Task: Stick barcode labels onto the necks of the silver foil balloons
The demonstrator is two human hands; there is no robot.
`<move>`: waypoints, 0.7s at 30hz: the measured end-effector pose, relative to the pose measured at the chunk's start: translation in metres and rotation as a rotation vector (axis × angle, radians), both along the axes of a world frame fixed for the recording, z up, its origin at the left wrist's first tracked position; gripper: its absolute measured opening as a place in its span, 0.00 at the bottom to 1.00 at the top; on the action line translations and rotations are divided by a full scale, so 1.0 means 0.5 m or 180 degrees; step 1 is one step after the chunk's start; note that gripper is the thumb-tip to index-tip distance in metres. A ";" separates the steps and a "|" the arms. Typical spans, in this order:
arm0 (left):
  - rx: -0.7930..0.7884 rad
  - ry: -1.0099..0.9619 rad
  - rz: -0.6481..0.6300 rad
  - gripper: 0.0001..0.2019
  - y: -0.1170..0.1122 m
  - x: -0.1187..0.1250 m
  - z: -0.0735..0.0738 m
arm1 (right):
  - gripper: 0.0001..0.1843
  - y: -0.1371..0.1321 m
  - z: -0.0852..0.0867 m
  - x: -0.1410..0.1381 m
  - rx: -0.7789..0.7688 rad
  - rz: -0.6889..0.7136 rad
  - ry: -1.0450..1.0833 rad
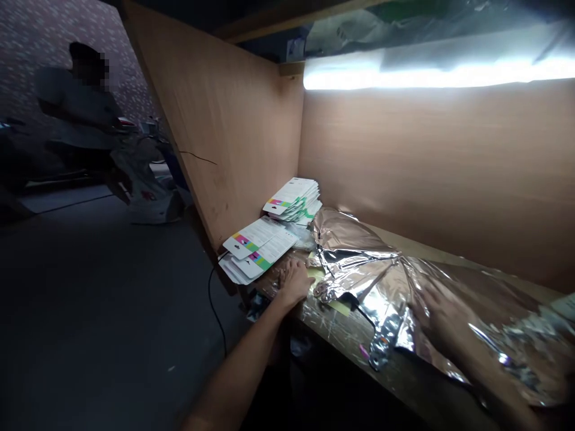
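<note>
My left hand (294,280) rests palm down on the bench by its left end, fingers spread, just below a stack of white printed cards (256,246) with coloured squares. My right hand (438,311) lies flat on a big crumpled sheet of silvery foil (359,263), its fingers stretched out and blurred. The foil covers most of the bench top (332,326). A second stack of the same cards (294,200) sits farther back in the corner. A yellow slip (340,307) shows under the foil's edge.
Wooden partitions (224,126) close the bench on the left and back, with a bright strip light (431,75) above. A black cable (215,311) hangs off the bench's left end. Another person (85,102) sits far left across a dark floor.
</note>
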State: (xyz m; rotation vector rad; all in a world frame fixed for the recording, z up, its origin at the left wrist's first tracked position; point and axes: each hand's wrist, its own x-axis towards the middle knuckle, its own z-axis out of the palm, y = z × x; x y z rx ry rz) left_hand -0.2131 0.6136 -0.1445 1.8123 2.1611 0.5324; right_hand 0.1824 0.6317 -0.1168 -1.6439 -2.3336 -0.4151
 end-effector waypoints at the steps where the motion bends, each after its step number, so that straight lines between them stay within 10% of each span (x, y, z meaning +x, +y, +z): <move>1: 0.0081 0.0000 -0.0038 0.22 -0.005 0.007 -0.002 | 0.29 0.004 0.026 -0.076 -0.0110 0.0314 -0.0041; 6: 0.0408 -0.0002 -0.0068 0.20 -0.025 0.016 -0.012 | 0.22 0.074 0.105 -0.469 -0.0575 0.1927 -0.0673; 9: 0.0534 -0.0022 -0.0056 0.21 -0.025 0.013 -0.018 | 0.21 0.151 0.101 -0.580 -0.0930 0.1788 -0.1243; 21: 0.1097 -0.0034 -0.0705 0.20 0.040 -0.027 -0.013 | 0.19 0.343 0.093 -0.451 -0.1681 0.0679 -0.1517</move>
